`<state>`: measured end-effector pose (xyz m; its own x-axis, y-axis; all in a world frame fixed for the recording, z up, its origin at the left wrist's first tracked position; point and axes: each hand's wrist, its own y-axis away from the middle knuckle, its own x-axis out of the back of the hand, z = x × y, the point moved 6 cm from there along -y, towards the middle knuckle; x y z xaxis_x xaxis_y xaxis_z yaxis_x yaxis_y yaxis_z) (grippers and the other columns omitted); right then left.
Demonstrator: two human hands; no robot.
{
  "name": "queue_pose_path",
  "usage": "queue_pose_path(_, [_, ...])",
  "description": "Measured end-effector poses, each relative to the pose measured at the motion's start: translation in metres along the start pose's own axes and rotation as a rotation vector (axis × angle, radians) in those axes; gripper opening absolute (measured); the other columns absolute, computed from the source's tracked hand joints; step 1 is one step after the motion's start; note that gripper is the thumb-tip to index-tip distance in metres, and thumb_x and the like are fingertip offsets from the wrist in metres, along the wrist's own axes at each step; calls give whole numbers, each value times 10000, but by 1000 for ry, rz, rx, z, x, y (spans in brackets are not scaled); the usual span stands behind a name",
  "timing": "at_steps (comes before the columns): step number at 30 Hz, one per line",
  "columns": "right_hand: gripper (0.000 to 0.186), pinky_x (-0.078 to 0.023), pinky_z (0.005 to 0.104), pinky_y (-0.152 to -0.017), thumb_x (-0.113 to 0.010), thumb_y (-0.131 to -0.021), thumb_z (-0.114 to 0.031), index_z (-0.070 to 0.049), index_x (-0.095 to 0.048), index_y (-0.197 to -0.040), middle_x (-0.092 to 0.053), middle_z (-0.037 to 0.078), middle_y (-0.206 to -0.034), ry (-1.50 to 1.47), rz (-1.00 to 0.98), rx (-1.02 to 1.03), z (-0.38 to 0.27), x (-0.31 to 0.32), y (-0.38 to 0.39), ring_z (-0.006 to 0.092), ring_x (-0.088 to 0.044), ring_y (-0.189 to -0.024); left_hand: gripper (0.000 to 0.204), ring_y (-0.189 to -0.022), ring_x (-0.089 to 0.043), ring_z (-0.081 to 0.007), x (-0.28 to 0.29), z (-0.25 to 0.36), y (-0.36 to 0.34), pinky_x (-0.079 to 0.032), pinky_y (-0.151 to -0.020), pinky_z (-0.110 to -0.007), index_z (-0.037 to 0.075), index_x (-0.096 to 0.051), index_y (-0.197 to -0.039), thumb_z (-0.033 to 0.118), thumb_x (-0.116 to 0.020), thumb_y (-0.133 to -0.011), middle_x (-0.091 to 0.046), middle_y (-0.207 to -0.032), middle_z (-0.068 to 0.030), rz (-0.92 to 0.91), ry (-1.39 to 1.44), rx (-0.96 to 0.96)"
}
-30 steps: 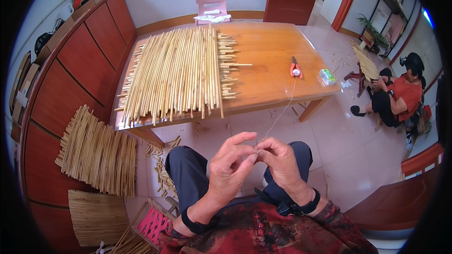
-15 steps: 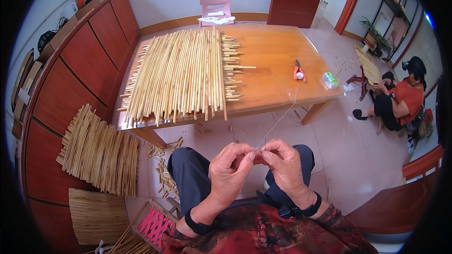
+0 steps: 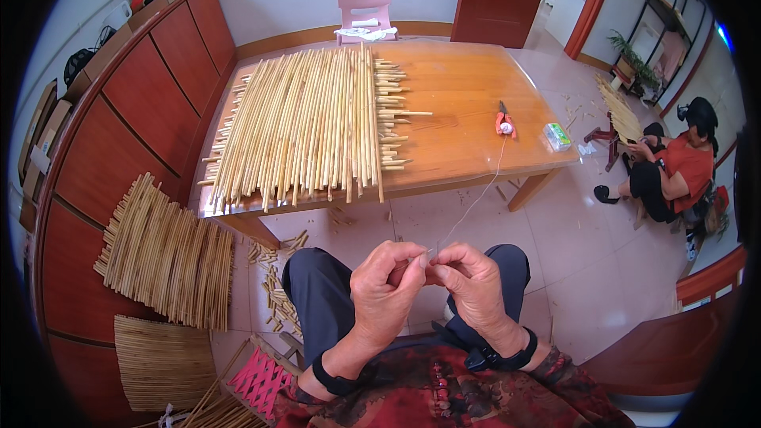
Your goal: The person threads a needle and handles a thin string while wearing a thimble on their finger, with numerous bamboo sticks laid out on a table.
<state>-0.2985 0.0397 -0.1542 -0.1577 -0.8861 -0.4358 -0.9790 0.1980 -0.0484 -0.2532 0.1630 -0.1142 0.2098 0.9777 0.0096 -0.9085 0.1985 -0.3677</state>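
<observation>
My left hand point(image 3: 386, 281) and my right hand point(image 3: 473, 285) are raised above my knees, fingertips pinched and almost meeting. A thin white thread point(image 3: 478, 200) runs from a small white spool point(image 3: 506, 128) on the table down to my right fingertips, which pinch it. Between the two pinches shows a thin, shiny, needle-like piece point(image 3: 432, 252), seemingly in my left fingers; its exact shape is too small to make out. Beside the spool lie red-handled pliers point(image 3: 503, 117). To their right is a small green-and-white box point(image 3: 556, 136).
Layered cut reed stalks point(image 3: 301, 127) cover the left of the wooden table point(image 3: 460, 79). Reed mats point(image 3: 166, 257) lean on the red cabinets point(image 3: 87, 166). Stalk offcuts point(image 3: 279, 301) litter the floor. At far right a seated person point(image 3: 682, 170) handles another mat point(image 3: 618, 107).
My right fingertips have shifted slightly left, nearer my left ones. The dark, thin upright piece at my right fingertips shows less clearly now. The spool and pliers have not moved.
</observation>
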Motion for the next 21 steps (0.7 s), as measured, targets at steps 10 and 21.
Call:
queue_pose_path(10, [100,-480,267,-784,-550,-832,-14,26,-536,-923,-591,75,-877,-15,-11,-21,0,-2,0,145,-592,-828,133,-507,-470,-62,-2,3,-1,-383,-454,-195,29,-581,-811,-49,-624,-713,-521,-628,-27,53,-162,-82])
queue_pose_path(21, [106,-485,267,-795,-543,-837,-12,31,-538,-934,-585,70,-895,45,-3,-69,5,-1,-2,140,-583,-871,176,-480,-459,-117,-1,8,-2,-377,-435,-231,49,-571,-798,-63,-631,-677,-496,-599,-40,100,-239,-203])
